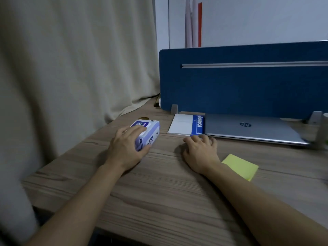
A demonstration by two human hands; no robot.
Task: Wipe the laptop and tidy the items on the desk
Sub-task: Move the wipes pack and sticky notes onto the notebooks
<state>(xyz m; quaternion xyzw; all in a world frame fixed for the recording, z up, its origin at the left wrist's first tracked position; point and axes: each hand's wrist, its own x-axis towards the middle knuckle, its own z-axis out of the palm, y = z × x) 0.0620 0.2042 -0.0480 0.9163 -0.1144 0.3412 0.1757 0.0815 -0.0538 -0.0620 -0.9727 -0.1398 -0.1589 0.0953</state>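
Note:
A closed silver laptop (252, 129) lies flat on the wooden desk (159, 192) against the blue divider. A white and blue notebook (184, 124) lies to its left, touching it. My left hand (124, 148) grips a purple and white pack of wet wipes (148, 132), which rests tilted on the desk left of the notebook. My right hand (200, 150) lies palm down on the desk with fingers spread, its fingertips at the front corner of the notebook and laptop. A yellow pad of sticky notes (242, 166) sits just right of my right wrist.
A blue fabric divider (239, 82) with metal feet stands along the back of the desk. A beige curtain (71, 68) hangs on the left and drapes onto the desk's far left corner. A white object (325, 119) peeks in at the right edge.

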